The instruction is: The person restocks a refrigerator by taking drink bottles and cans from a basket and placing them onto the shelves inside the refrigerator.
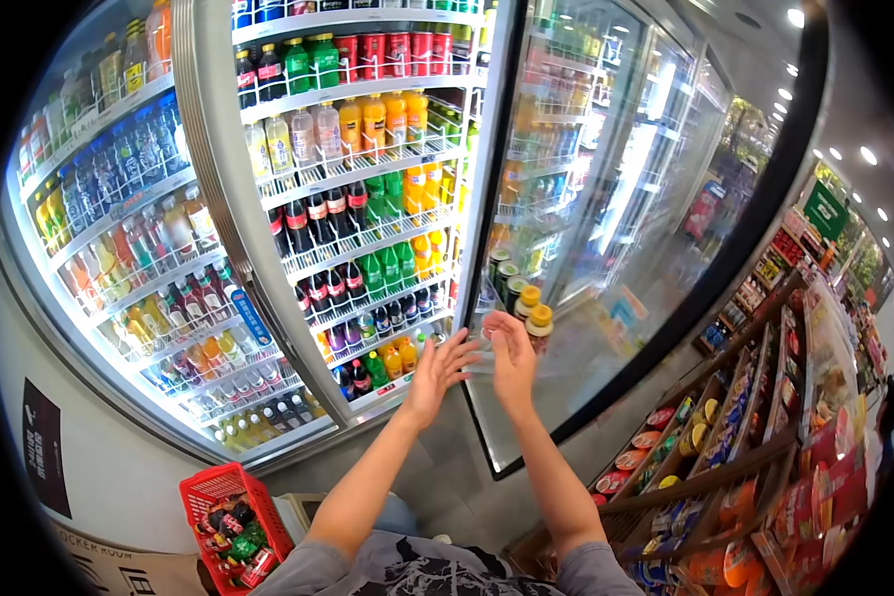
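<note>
Both my hands reach forward near the middle of the head view, before an open glass-door drinks fridge. My left hand (437, 379) has its fingers spread and holds nothing. Beside it on the right, my right hand (512, 363) is raised with its fingers bent; whether something is between them is hard to make out. Just behind that hand are yellow-capped bottles (538, 320), with several dark cans (507, 273) above them. Lit shelves in front carry rows of bottles, among them orange drinks (372, 124), dark bottles (318, 221) and red cans (397, 50).
The open glass door (606, 248) stands to the right, its dark frame slanting down. A red basket (194, 487) with bottles and cans is at the lower left. Snack shelves (785, 447) line the right side. A closed fridge section (119, 228) is on the left.
</note>
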`<state>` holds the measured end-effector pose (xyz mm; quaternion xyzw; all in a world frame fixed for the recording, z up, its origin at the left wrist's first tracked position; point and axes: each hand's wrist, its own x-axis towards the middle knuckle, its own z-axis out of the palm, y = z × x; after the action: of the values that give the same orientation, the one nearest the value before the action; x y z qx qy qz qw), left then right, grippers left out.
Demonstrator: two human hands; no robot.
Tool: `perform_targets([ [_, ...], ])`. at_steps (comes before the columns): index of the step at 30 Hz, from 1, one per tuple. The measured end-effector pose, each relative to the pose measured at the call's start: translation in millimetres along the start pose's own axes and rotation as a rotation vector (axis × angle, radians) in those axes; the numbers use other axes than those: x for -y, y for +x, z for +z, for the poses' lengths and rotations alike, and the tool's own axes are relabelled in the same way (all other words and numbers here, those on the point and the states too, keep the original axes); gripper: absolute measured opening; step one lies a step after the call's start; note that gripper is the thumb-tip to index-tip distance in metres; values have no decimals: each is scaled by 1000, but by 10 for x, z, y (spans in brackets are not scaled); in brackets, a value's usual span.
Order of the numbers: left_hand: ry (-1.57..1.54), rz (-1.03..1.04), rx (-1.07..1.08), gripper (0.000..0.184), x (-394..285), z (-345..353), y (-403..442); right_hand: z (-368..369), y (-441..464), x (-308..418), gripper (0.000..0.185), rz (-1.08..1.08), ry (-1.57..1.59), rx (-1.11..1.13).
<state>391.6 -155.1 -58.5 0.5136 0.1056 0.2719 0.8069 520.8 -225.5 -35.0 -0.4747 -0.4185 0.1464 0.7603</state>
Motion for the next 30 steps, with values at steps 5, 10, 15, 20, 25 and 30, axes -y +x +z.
perform_targets([
  [5,34,84,-162,75,-139,-505,250,407,351,-733,25,115,-5,49],
  [10,74,128,-246,71,-458,-1183,675,977,988,-1307,28,196,41,194],
  [15,129,219,-308,70,-988,-1855,1150,1690,1679,-1546,29,165,3,265],
  [20,277,368,-379,63,-1710,-2327,1667,2205,2408,-1746,31,102,71,290],
  [25,361,506,-461,62,-2291,-2822,2120,2580,3076,-1889,30,81,128,353],
  [30,370,510,-518,63,-2654,-3073,2431,2878,3692,-2074,33,73,105,389],
])
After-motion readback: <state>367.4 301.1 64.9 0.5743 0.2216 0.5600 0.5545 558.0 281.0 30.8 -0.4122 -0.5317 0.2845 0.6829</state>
